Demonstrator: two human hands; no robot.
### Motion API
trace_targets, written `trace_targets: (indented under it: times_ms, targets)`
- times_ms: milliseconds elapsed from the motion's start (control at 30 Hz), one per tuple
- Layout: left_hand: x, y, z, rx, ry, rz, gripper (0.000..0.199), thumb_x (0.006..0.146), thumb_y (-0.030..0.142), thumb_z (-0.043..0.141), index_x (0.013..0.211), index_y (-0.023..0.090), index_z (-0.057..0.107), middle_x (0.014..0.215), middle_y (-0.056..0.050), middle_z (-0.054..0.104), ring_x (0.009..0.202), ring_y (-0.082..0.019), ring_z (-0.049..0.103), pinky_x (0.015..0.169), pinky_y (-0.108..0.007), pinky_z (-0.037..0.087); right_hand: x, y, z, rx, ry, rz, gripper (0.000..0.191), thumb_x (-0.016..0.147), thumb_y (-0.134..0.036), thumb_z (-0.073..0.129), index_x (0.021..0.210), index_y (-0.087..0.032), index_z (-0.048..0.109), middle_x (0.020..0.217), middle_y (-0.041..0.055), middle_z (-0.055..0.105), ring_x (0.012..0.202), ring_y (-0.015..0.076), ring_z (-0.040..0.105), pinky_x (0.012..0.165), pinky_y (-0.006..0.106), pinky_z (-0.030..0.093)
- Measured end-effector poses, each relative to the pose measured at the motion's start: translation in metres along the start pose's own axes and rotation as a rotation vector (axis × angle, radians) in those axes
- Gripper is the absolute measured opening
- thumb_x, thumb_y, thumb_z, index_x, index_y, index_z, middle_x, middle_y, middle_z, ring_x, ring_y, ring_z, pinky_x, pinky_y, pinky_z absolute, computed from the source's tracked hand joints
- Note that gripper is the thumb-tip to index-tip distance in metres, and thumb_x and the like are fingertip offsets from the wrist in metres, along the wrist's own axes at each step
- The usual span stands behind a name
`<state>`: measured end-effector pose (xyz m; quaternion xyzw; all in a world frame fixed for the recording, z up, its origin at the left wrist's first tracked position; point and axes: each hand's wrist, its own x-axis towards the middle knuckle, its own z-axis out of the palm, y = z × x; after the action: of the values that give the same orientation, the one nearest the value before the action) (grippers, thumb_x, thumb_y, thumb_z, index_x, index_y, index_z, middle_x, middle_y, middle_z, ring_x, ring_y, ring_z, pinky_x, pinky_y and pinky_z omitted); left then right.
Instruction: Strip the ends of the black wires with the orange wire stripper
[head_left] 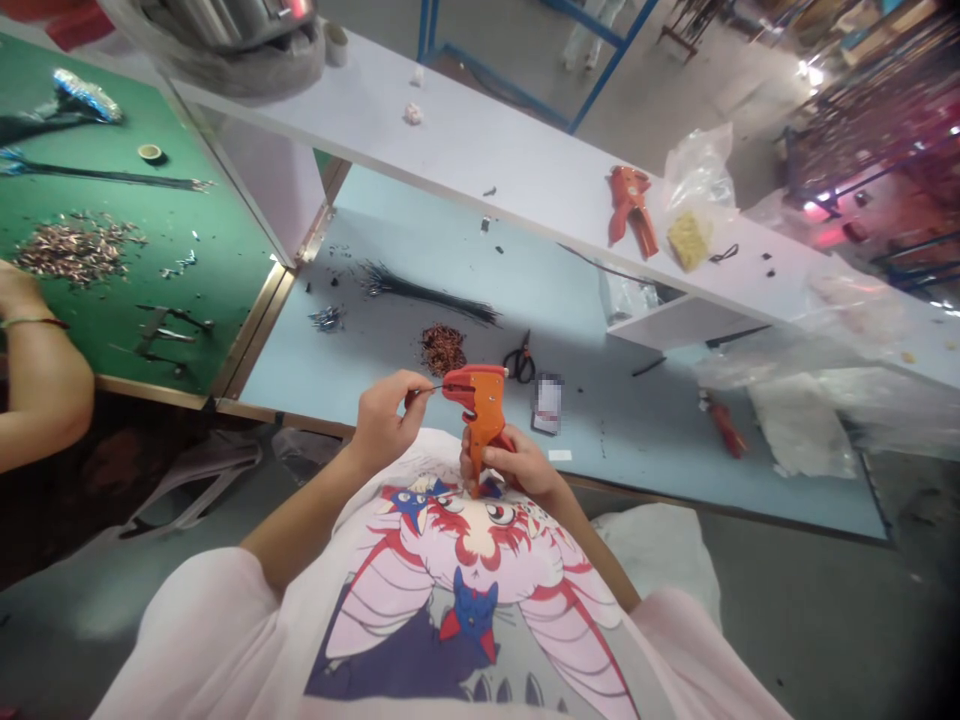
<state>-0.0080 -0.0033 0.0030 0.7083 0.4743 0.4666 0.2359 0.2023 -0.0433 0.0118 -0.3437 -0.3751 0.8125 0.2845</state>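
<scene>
While wire (435,388) is being pinched by left hand (388,415), pliers (487,396) are being gripped by right hand (525,463); wire best kept straight.

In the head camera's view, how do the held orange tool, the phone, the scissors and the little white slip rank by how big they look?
1. Orange tool, in the right hand, perhaps enlarged by nearness
2. Phone and scissors: too alike to rank
3. White slip
</scene>
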Motion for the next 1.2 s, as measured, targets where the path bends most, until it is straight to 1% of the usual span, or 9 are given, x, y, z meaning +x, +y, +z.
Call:
trace_targets:
  times_ms: [167, 300, 533, 667, 867, 967, 1067, 1200]
  targets:
    - [0.0005, 0.0024, -0.0001, 0.017, 0.007, -0.001, 0.007, 0.084, 0.019, 0.053, 0.082, 0.018, 0.059, 0.071, 0.0, 0.063, 0.059, -0.009, 0.05, 0.061, -0.022, 0.042, -0.0001, -0.0013, 0.0022, -0.017, -0.006, -0.008, 0.034, 0.079, -0.041, 0.066, 0.094, -0.013, 0.053, 0.073, 0.0035, 0.061, 0.057, 0.0138, 0.061, 0.052, 0.028, 0.051]
    - [0.0002, 0.0035, 0.0003, 0.057, -0.011, -0.015, 0.012, 0.085, 0.024, 0.053, 0.088, 0.018, 0.062, 0.069, 0.0, 0.063, 0.055, -0.009, 0.047, 0.058, -0.022, 0.041, 0.001, -0.0034, 0.0033, -0.032, -0.017, -0.009, 0.036, 0.078, -0.042, 0.066, 0.093, -0.013, 0.053, 0.072, 0.0037, 0.06, 0.057, 0.0145, 0.06, 0.052, 0.029, 0.052]
    - [0.0003, 0.0029, -0.0016, 0.029, -0.004, 0.041, 0.011, 0.085, 0.019, 0.053, 0.088, 0.019, 0.063, 0.074, -0.001, 0.066, 0.061, -0.009, 0.055, 0.06, -0.022, 0.042, 0.0008, -0.0048, 0.0021, -0.026, -0.046, -0.01, 0.031, 0.08, -0.038, 0.065, 0.094, -0.013, 0.053, 0.073, 0.0039, 0.06, 0.057, 0.0143, 0.06, 0.054, 0.029, 0.05]
    - [0.0003, 0.0027, -0.0027, 0.019, -0.001, 0.069, 0.011, 0.084, 0.016, 0.053, 0.089, 0.019, 0.063, 0.073, -0.001, 0.066, 0.062, -0.009, 0.055, 0.06, -0.021, 0.042, 0.0007, -0.0044, 0.0016, -0.02, -0.044, 0.0, 0.033, 0.079, -0.039, 0.066, 0.093, -0.013, 0.053, 0.074, 0.0035, 0.058, 0.059, 0.014, 0.059, 0.054, 0.029, 0.05]
    - [0.0013, 0.0041, -0.0038, 0.057, -0.029, 0.048, 0.013, 0.086, 0.02, 0.05, 0.088, 0.019, 0.063, 0.071, -0.001, 0.065, 0.061, -0.01, 0.055, 0.06, -0.022, 0.042, 0.0005, -0.0051, 0.0013, -0.017, -0.048, 0.028, 0.035, 0.078, -0.04, 0.067, 0.095, -0.013, 0.053, 0.075, 0.0035, 0.058, 0.061, 0.0144, 0.06, 0.055, 0.029, 0.051]
    - [0.0018, 0.0042, -0.0039, 0.051, -0.029, 0.059, 0.013, 0.086, 0.019, 0.05, 0.088, 0.019, 0.063, 0.07, -0.001, 0.065, 0.061, -0.01, 0.055, 0.059, -0.022, 0.042, 0.0005, -0.0056, 0.0013, -0.014, -0.041, 0.031, 0.035, 0.077, -0.04, 0.067, 0.095, -0.013, 0.053, 0.075, 0.0038, 0.058, 0.061, 0.0152, 0.06, 0.055, 0.03, 0.05]
    - [0.0019, 0.0035, -0.0038, 0.044, -0.029, 0.063, 0.013, 0.086, 0.019, 0.05, 0.087, 0.019, 0.063, 0.069, -0.001, 0.064, 0.06, -0.009, 0.054, 0.058, -0.022, 0.041, 0.0011, -0.0059, 0.0014, -0.041, -0.045, 0.04, 0.035, 0.079, -0.042, 0.065, 0.094, -0.014, 0.052, 0.072, 0.003, 0.059, 0.058, 0.0145, 0.059, 0.054, 0.029, 0.049]
    - [0.0016, 0.0026, -0.0036, 0.064, -0.035, 0.022, 0.014, 0.086, 0.021, 0.05, 0.086, 0.019, 0.064, 0.071, -0.001, 0.065, 0.057, -0.009, 0.051, 0.058, -0.022, 0.041, 0.0028, -0.0041, 0.0014, -0.086, -0.052, 0.026, 0.031, 0.082, -0.042, 0.062, 0.091, -0.015, 0.05, 0.062, 0.0004, 0.058, 0.052, 0.0126, 0.056, 0.051, 0.026, 0.045]
